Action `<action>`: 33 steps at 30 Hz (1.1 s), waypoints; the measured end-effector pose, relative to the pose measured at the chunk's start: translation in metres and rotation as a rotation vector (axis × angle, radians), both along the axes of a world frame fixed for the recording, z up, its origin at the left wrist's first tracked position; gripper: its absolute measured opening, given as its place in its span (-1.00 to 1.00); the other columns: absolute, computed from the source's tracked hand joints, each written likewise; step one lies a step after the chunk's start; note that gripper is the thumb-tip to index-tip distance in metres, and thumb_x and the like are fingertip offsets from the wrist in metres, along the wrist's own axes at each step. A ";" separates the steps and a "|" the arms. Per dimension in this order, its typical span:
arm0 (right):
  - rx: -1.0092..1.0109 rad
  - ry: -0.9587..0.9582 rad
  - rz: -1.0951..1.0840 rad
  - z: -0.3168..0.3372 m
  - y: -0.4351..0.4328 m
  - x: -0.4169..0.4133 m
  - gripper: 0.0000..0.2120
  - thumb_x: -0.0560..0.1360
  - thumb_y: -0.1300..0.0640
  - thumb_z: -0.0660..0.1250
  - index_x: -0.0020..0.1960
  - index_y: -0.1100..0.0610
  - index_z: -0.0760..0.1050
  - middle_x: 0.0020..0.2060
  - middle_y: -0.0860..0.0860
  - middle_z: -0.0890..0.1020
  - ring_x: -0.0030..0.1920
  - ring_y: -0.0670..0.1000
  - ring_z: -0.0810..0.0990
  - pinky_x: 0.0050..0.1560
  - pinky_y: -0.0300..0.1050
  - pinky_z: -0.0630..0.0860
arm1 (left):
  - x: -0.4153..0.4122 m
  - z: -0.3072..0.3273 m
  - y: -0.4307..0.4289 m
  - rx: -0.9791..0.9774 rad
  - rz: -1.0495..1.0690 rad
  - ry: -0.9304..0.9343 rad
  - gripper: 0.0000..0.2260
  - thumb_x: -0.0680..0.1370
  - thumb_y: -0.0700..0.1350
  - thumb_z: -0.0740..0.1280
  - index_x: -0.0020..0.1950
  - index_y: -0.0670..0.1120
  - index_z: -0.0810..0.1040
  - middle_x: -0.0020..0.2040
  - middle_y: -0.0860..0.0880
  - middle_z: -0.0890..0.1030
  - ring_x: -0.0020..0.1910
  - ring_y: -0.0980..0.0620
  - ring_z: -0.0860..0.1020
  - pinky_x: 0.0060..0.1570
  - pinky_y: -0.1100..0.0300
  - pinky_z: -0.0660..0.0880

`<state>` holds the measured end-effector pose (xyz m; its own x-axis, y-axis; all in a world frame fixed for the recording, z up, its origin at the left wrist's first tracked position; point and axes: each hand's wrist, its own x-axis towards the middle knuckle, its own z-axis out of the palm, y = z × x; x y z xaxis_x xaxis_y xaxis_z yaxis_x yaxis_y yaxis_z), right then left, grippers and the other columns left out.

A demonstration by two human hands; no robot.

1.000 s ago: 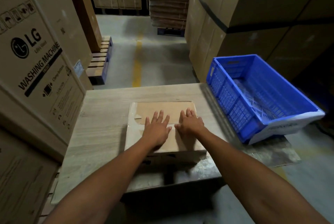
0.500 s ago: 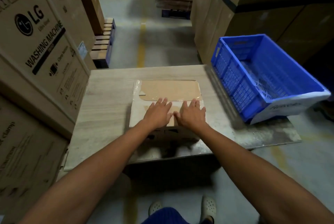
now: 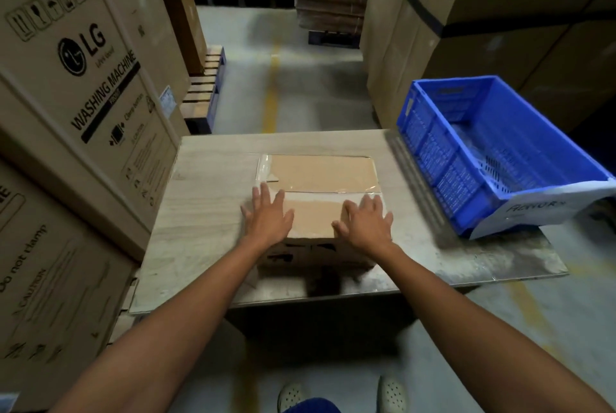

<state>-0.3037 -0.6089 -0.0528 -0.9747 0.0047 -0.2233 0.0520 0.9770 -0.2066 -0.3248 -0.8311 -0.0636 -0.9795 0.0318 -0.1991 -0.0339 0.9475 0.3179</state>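
Pressing flat on the taped cardboard box [image 3: 318, 176], left hand [image 3: 270, 216] and right hand [image 3: 366, 224] lie spread.

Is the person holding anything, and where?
Nothing is gripped: left hand and right hand lie flat on top of the cardboard box, near its front edge.

Dim, warm light overall. The brightest patch is the floor [image 3: 300, 92] beyond the tabletop [image 3: 206, 212], lit from overhead. Deep shadow fills the space under the tabletop's near edge. Tape [image 3: 265, 170] on the box [image 3: 320, 172] atop it shows soft glare. The crate [image 3: 500, 152] right of the tabletop is motion-blurred; cartons [image 3: 83, 79] left of it bow with wide-angle distortion.
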 end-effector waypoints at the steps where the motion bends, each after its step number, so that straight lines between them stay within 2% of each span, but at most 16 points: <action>1: -0.063 -0.025 -0.071 0.001 0.002 -0.002 -0.45 0.54 -0.28 0.24 0.40 0.01 0.30 0.56 0.23 0.09 0.57 0.31 -0.03 0.42 0.41 0.09 | -0.003 0.001 -0.003 0.076 0.075 -0.013 -0.39 0.65 0.13 0.15 0.62 -0.04 0.03 0.64 -0.13 -0.15 0.60 -0.19 -0.14 0.48 -0.30 -0.01; 3: -0.216 0.017 -0.197 0.001 0.008 -0.006 -0.34 0.48 -0.26 0.34 0.46 0.02 0.29 0.58 0.23 0.07 0.55 0.29 0.02 0.41 0.34 0.20 | -0.013 0.000 -0.006 0.277 0.228 -0.017 -0.32 0.61 0.10 0.26 0.62 -0.06 0.01 0.64 -0.13 -0.07 0.57 -0.25 0.06 0.48 -0.18 0.17; 5: -0.456 0.126 -0.394 0.006 0.012 -0.009 -0.33 0.47 -0.15 0.40 0.50 0.04 0.31 0.52 0.18 0.26 0.49 0.26 0.19 0.38 0.25 0.33 | -0.024 0.002 -0.009 0.494 0.411 -0.006 -0.29 0.56 0.02 0.33 0.61 -0.04 0.06 0.56 -0.18 0.23 0.41 -0.26 0.36 0.35 -0.10 0.40; 6: -0.581 0.160 -0.496 0.012 0.013 -0.011 -0.34 0.48 -0.08 0.40 0.51 0.06 0.31 0.47 0.15 0.36 0.45 0.24 0.24 0.37 0.22 0.34 | -0.028 0.007 -0.009 0.608 0.493 -0.002 -0.30 0.53 -0.01 0.34 0.60 -0.02 0.09 0.47 -0.16 0.37 0.31 -0.23 0.46 0.27 -0.07 0.47; 8: -0.739 0.161 -0.612 0.022 0.015 -0.014 -0.42 0.51 0.02 0.38 0.48 0.08 0.32 0.34 0.13 0.50 0.41 0.23 0.26 0.34 0.16 0.32 | -0.034 0.017 -0.008 0.790 0.598 -0.004 -0.31 0.53 -0.08 0.32 0.61 -0.02 0.11 0.38 -0.08 0.45 0.22 -0.15 0.50 0.15 0.02 0.50; 10: -0.788 0.159 -0.651 0.031 0.017 -0.018 -0.44 0.54 0.07 0.36 0.49 0.13 0.30 0.32 0.16 0.51 0.42 0.24 0.25 0.31 0.10 0.30 | -0.039 0.024 -0.011 0.847 0.641 -0.001 -0.33 0.54 -0.10 0.30 0.61 -0.06 0.11 0.35 -0.02 0.42 0.21 -0.11 0.48 0.12 0.04 0.49; 13: -0.778 0.208 -0.683 0.040 0.017 -0.024 -0.44 0.54 0.06 0.34 0.48 0.16 0.29 0.37 0.18 0.40 0.41 0.25 0.27 0.19 0.07 0.32 | -0.046 0.025 -0.018 0.882 0.643 0.058 -0.32 0.49 -0.01 0.30 0.58 -0.06 0.15 0.49 -0.15 0.37 0.36 -0.21 0.43 0.32 -0.12 0.44; 15: -0.805 0.262 -0.701 0.043 0.015 -0.030 -0.52 0.53 0.04 0.33 0.40 0.14 0.37 0.33 0.17 0.36 0.37 0.23 0.29 0.15 0.03 0.30 | -0.048 0.029 -0.018 1.000 0.645 0.139 -0.42 0.58 0.00 0.28 0.57 -0.08 0.23 0.50 -0.14 0.36 0.40 -0.18 0.40 0.37 -0.08 0.39; 17: -0.855 0.322 -0.722 0.048 0.013 -0.033 -0.55 0.50 0.03 0.34 0.36 0.12 0.42 0.31 0.17 0.39 0.32 0.20 0.34 0.19 0.00 0.33 | -0.049 0.039 -0.019 1.233 0.707 0.200 -0.62 0.61 0.04 0.23 0.37 -0.10 0.52 0.33 -0.19 0.55 0.23 -0.17 0.54 0.18 -0.01 0.51; 19: -0.933 0.350 -0.754 0.050 0.014 -0.032 -0.51 0.45 0.01 0.34 0.36 0.11 0.44 0.30 0.14 0.44 0.28 0.17 0.42 0.28 0.06 0.40 | -0.049 0.050 -0.024 1.445 0.784 0.224 -0.69 0.61 0.08 0.22 0.09 -0.09 0.64 0.11 -0.24 0.65 0.03 -0.18 0.62 0.01 0.00 0.55; 22: -1.038 0.310 -0.818 0.037 0.013 -0.022 -0.54 0.38 -0.02 0.32 0.24 0.11 0.45 0.22 0.10 0.54 0.13 0.11 0.54 0.16 0.03 0.49 | -0.040 0.042 -0.038 1.510 0.851 0.174 -0.63 0.61 0.15 0.25 0.01 -0.14 0.62 -0.01 -0.21 0.68 -0.04 -0.17 0.62 0.00 -0.05 0.57; 24: -1.042 0.282 -0.843 0.023 0.012 -0.012 -0.67 0.46 0.04 0.35 0.17 0.13 0.41 0.14 0.12 0.57 0.06 0.12 0.56 0.00 -0.04 0.47 | -0.027 0.027 -0.041 1.506 0.890 0.123 -0.61 0.59 0.17 0.29 -0.01 -0.17 0.59 -0.06 -0.18 0.68 -0.04 -0.17 0.63 0.00 -0.07 0.57; 27: -1.049 0.249 -0.874 -0.002 0.013 0.007 -0.75 0.53 0.10 0.34 0.12 0.15 0.35 0.05 0.12 0.56 -0.02 0.10 0.53 -0.15 -0.08 0.40 | 0.000 0.004 -0.044 1.443 0.961 0.088 -0.61 0.60 0.17 0.30 0.04 -0.17 0.59 -0.05 -0.12 0.65 -0.04 -0.12 0.62 0.03 -0.05 0.56; 30: -1.025 0.218 -0.878 -0.015 0.016 0.022 -0.78 0.53 0.12 0.32 0.11 0.15 0.35 0.04 0.13 0.58 -0.05 0.09 0.53 -0.11 -0.06 0.40 | 0.020 -0.010 -0.044 1.440 0.955 0.046 -0.57 0.61 0.22 0.25 0.11 -0.16 0.57 0.00 -0.12 0.64 -0.02 -0.10 0.60 0.03 -0.07 0.54; 33: -1.011 0.191 -0.848 -0.017 0.022 0.025 -0.80 0.54 0.14 0.29 0.13 0.14 0.39 0.07 0.13 0.59 -0.04 0.09 0.53 -0.09 -0.04 0.41 | 0.025 -0.009 -0.044 1.434 0.908 0.038 -0.58 0.62 0.24 0.19 0.11 -0.09 0.56 0.02 -0.09 0.63 0.04 -0.11 0.58 0.13 -0.11 0.51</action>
<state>-0.2789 -0.5870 -0.0699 -0.7690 0.5358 -0.3486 0.4526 0.0714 -0.8888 -0.2995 -0.8747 -0.0730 -0.7854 -0.3804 -0.4883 -0.3365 -0.3996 0.8527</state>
